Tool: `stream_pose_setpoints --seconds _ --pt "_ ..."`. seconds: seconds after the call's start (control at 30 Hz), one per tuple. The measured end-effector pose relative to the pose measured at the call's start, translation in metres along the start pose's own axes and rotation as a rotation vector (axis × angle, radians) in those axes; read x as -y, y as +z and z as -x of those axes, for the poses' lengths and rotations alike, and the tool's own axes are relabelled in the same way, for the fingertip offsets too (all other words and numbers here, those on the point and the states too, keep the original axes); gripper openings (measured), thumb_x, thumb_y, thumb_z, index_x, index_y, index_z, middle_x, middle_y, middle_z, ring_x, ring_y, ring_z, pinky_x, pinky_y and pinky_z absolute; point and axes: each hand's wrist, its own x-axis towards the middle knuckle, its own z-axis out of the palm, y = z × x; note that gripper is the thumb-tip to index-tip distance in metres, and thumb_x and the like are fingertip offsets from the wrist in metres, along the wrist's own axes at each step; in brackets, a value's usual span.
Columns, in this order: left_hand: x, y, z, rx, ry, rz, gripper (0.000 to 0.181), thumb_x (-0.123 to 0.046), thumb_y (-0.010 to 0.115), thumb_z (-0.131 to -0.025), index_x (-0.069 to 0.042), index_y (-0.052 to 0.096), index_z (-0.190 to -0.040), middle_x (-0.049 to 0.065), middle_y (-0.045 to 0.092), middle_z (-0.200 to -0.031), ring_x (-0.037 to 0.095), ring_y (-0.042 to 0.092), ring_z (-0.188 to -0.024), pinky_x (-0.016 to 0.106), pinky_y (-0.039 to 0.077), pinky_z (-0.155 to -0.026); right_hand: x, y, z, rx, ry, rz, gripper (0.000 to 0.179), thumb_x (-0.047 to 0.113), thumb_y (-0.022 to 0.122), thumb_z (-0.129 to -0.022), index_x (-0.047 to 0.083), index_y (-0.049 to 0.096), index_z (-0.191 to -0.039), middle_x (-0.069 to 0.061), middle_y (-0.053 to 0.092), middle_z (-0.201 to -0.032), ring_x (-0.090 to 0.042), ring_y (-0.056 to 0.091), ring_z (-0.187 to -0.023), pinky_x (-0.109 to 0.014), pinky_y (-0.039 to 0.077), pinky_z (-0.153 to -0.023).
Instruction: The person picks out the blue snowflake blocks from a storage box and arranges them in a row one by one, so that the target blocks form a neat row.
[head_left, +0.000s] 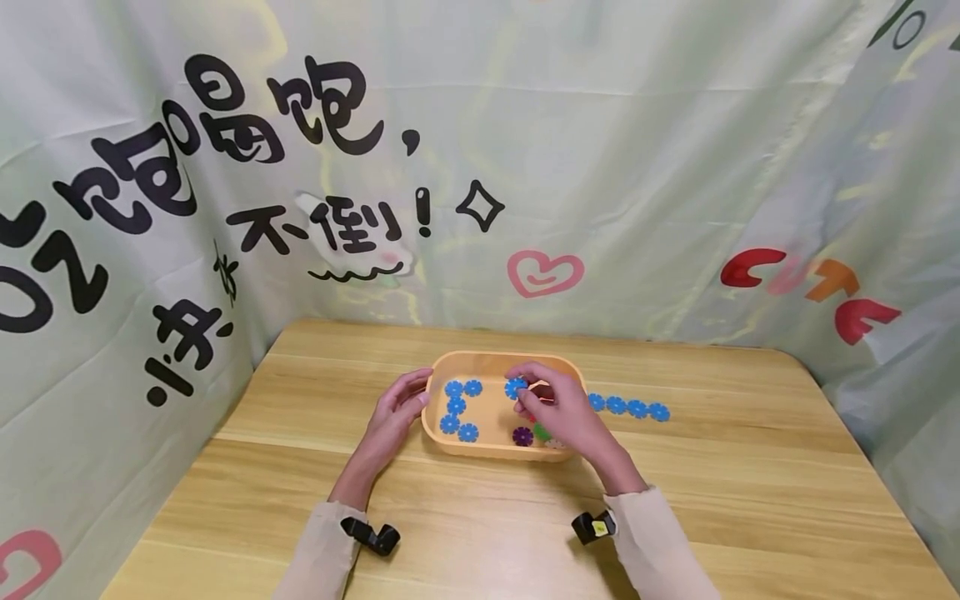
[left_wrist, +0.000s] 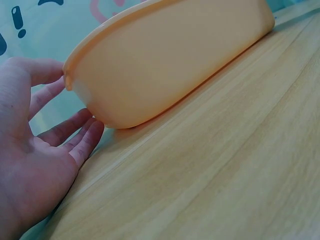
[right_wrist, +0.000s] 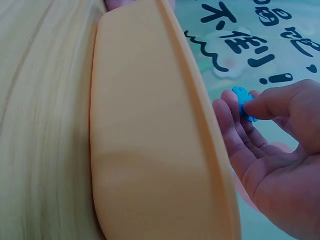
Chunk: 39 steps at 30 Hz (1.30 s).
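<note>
Over the right part of the orange plastic tray [head_left: 480, 450], my right hand [head_left: 558, 408] pinches a blue snowflake disc [right_wrist: 243, 104] between thumb and fingertips. My left hand [head_left: 393, 412] holds the tray's left end, its upper digits at the rim and the lower fingers against the outer wall [left_wrist: 150, 70]. Inside the tray, several blue snowflake discs [head_left: 456, 406] form a bracket shape on the left. A purple disc [head_left: 522, 436] and a green disc [head_left: 541, 431] lie near the front right, partly covered by my right hand.
On the wooden table [head_left: 750, 483], a row of several blue discs [head_left: 637, 408] runs rightward from the tray's right side. Behind the table hangs a printed cloth [head_left: 637, 167] with black lettering. A black wrist camera [head_left: 371, 536] sits on each sleeve.
</note>
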Motion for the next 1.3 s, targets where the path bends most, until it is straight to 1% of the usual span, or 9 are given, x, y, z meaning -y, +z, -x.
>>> stream_pose_setpoints --seconds 0.07,0.2,0.37,0.53,0.7,0.9,1.0,1.17,1.3 --pt "-0.001 0.001 0.0 0.003 0.002 0.002 0.043 -0.022 0.061 -0.104 -0.013 0.054 -0.146 0.014 0.05 -0.149 0.033 0.046 -0.138 0.036 0.051 -0.103 0.001 -0.003 0.003 -0.006 -0.003 -0.01 0.026 -0.002 0.059 -0.102 0.01 0.065 -0.124 -0.018 0.063 -0.099 -0.025 0.07 -0.081 -0.045 0.062 -0.072" --pt "-0.001 0.001 0.001 -0.001 0.001 0.0 0.043 -0.023 0.061 -0.104 -0.014 0.054 -0.145 0.013 0.05 -0.148 0.032 0.047 -0.138 0.034 0.051 -0.103 0.002 -0.007 0.01 -0.023 0.007 -0.041 0.025 -0.002 0.059 -0.102 0.009 0.063 -0.124 -0.018 0.063 -0.1 -0.029 0.072 -0.085 -0.046 0.062 -0.075" --pt "0.0 0.001 0.002 -0.011 -0.008 -0.007 0.04 -0.022 0.06 -0.104 -0.016 0.056 -0.144 0.011 0.051 -0.147 0.029 0.048 -0.136 0.032 0.052 -0.101 0.002 -0.015 0.018 -0.087 0.001 0.005 0.023 0.005 0.057 -0.105 0.012 0.064 -0.125 -0.018 0.063 -0.101 -0.034 0.071 -0.081 -0.043 0.062 -0.075" --pt "0.004 0.0 0.002 -0.019 -0.013 -0.008 0.04 -0.021 0.06 -0.105 -0.015 0.056 -0.144 0.011 0.052 -0.146 0.029 0.049 -0.135 0.032 0.052 -0.1 -0.002 -0.025 0.027 -0.142 -0.005 0.029 0.022 0.009 0.055 -0.106 0.012 0.066 -0.125 -0.017 0.063 -0.099 -0.029 0.068 -0.077 -0.039 0.062 -0.073" --pt "0.004 0.002 0.002 -0.014 -0.011 -0.011 0.042 -0.023 0.062 -0.104 -0.015 0.055 -0.145 0.012 0.051 -0.147 0.031 0.049 -0.136 0.034 0.052 -0.101 -0.009 -0.039 0.034 -0.181 0.002 0.063 0.022 0.009 0.059 -0.105 0.009 0.067 -0.125 -0.013 0.066 -0.107 -0.028 0.07 -0.086 -0.036 0.062 -0.077" --pt "0.003 0.001 0.001 -0.004 -0.008 -0.01 0.042 -0.023 0.06 -0.105 -0.015 0.054 -0.146 0.013 0.051 -0.147 0.032 0.049 -0.135 0.035 0.052 -0.101 -0.013 -0.06 0.04 -0.22 0.039 0.079 0.026 0.009 0.064 -0.102 0.002 0.066 -0.127 -0.017 0.069 -0.107 -0.037 0.071 -0.093 -0.039 0.062 -0.077" --pt "0.003 0.001 0.001 -0.004 -0.009 -0.006 0.041 -0.023 0.06 -0.105 -0.016 0.055 -0.145 0.011 0.051 -0.147 0.031 0.05 -0.134 0.035 0.052 -0.101 -0.014 -0.07 0.042 -0.235 0.055 0.108 0.031 0.009 0.068 -0.1 0.002 0.065 -0.13 -0.018 0.071 -0.109 -0.034 0.071 -0.094 -0.037 0.062 -0.075" --pt "0.003 0.0 0.0 -0.012 -0.006 -0.012 0.041 -0.024 0.061 -0.104 -0.017 0.056 -0.144 0.009 0.052 -0.146 0.029 0.049 -0.135 0.034 0.052 -0.102 -0.017 -0.083 0.046 -0.238 0.057 0.181 0.039 0.008 0.071 -0.097 0.002 0.063 -0.135 -0.018 0.071 -0.12 -0.03 0.068 -0.103 -0.024 0.059 -0.076" --pt "0.002 0.0 -0.001 -0.012 -0.007 -0.02 0.041 -0.024 0.061 -0.104 -0.016 0.056 -0.144 0.01 0.052 -0.147 0.029 0.049 -0.136 0.033 0.052 -0.102 -0.021 -0.091 0.049 -0.258 0.062 0.231 0.041 0.006 0.071 -0.097 0.001 0.061 -0.136 -0.018 0.069 -0.125 -0.032 0.066 -0.108 -0.015 0.054 -0.081"
